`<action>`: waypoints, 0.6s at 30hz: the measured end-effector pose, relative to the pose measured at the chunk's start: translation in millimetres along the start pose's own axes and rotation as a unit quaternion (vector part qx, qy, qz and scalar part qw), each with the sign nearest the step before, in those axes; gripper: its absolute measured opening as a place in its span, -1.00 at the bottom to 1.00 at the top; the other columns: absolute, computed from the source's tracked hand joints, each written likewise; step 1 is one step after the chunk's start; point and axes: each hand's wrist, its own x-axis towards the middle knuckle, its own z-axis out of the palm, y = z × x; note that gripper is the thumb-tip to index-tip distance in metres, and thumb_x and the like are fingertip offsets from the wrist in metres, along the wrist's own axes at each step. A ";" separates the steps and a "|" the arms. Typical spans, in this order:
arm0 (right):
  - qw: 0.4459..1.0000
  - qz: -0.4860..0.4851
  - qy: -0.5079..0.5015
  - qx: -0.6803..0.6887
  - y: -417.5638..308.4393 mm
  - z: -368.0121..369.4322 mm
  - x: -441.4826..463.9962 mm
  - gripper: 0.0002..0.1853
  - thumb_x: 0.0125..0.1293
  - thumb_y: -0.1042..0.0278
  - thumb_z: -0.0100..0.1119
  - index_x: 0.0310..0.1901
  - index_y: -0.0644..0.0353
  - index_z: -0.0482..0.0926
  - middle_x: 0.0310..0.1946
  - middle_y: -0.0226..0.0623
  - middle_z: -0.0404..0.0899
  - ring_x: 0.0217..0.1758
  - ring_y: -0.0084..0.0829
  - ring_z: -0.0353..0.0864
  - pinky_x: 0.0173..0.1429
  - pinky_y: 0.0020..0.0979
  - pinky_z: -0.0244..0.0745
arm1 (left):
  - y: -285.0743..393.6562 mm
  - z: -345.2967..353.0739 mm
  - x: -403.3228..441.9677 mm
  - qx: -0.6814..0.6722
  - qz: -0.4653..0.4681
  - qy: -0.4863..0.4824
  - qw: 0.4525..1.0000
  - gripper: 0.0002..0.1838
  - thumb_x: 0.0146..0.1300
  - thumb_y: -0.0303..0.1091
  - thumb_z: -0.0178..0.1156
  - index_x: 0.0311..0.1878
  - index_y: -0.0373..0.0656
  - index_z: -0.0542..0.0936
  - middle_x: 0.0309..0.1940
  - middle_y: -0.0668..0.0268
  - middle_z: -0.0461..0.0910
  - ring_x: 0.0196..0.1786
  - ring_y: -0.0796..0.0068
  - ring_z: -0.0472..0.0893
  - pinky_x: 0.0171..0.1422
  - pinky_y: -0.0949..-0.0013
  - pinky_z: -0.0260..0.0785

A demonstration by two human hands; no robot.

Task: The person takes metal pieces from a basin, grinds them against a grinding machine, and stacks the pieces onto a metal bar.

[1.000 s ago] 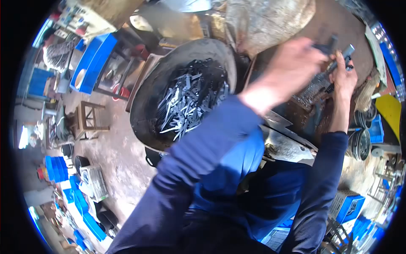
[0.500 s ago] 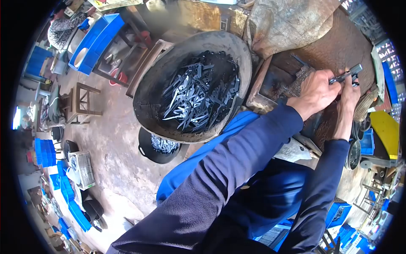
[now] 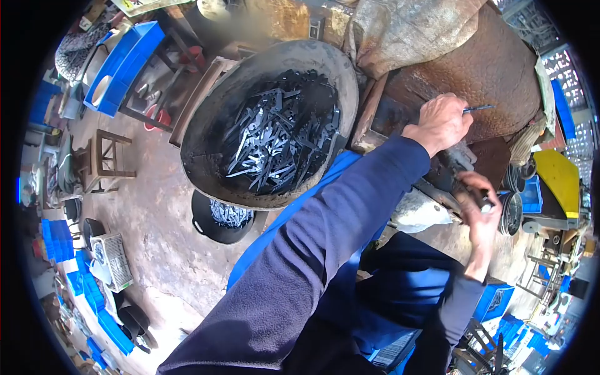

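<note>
My left hand is closed, palm down, over the worn brown bench, gripping a thin dark metal piece that sticks out to the right. Lower and to the right, my right hand is smeared by motion, its fingers wrapped round a dark-handled tool. The tool's kind is hard to make out. A blurred grey metal shape lies between the hands; I cannot tell whether it belongs to the tool. Left of my forearm, a large worn basin holds a heap of dark, narrow metal pieces.
Below the basin stands a smaller black tub with shiny small parts. Stained cloth drapes over the bench's back. A wooden stool, blue trays and a white plastic basket are at left. A yellow panel stands at right.
My hands have come apart. The right has dropped down toward me with its tool, while the left has shifted slightly left. The view has turned a little to the right.
</note>
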 end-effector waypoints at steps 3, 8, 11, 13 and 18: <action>0.984 -0.070 -0.050 -0.159 -5.3 13.7 -20.2 -0.65 0.01 0.56 0.47 -0.12 0.31 0.61 0.03 -0.18 0.65 0.11 -0.30 0.63 0.22 -0.33 0.48 | -8.7 2.9 -0.9 0.081 0.025 -0.029 0.996 -0.75 0.18 -0.18 0.27 -0.26 -0.16 0.71 -0.16 0.03 0.68 0.02 0.06 0.65 0.10 0.07 0.50; 0.973 -0.047 -0.116 -0.195 8.3 23.5 -43.8 -0.62 0.00 0.64 0.45 -0.08 0.33 0.62 0.08 -0.17 0.61 0.17 -0.26 0.60 0.23 -0.34 0.47 | -17.6 -7.7 -5.3 0.186 -0.054 -0.209 0.959 -0.69 0.22 -0.18 0.25 -0.07 -0.15 0.72 -0.01 0.04 0.68 0.10 0.06 0.63 0.21 0.11 0.48; 0.975 -0.037 -0.128 -0.177 10.2 25.1 -47.5 -0.64 0.02 0.72 0.37 -0.09 0.33 0.62 0.10 -0.18 0.60 0.22 -0.25 0.57 0.24 -0.36 0.47 | -22.9 -7.1 -4.6 0.207 -0.072 -0.242 0.945 -0.66 0.24 -0.19 0.24 0.02 -0.13 0.70 0.03 0.06 0.67 0.16 0.07 0.62 0.29 0.14 0.44; 0.975 -0.041 -0.130 -0.173 7.3 21.7 -42.4 -0.64 0.02 0.77 0.31 -0.09 0.33 0.62 0.09 -0.18 0.60 0.23 -0.25 0.56 0.23 -0.36 0.47 | -27.4 -8.2 -1.2 0.208 -0.072 -0.256 0.941 -0.65 0.27 -0.20 0.24 0.06 -0.13 0.69 0.05 0.06 0.66 0.18 0.08 0.60 0.30 0.14 0.43; 0.982 0.093 -0.135 -0.092 1.9 -2.5 -30.2 -0.60 0.03 0.81 0.09 -0.06 0.33 0.62 0.08 -0.22 0.62 0.00 -0.42 0.66 0.03 -0.47 0.55 | -37.6 -9.0 5.4 0.208 -0.109 -0.278 0.931 -0.65 0.28 -0.21 0.23 0.07 -0.14 0.68 0.05 0.05 0.66 0.18 0.05 0.60 0.30 0.12 0.42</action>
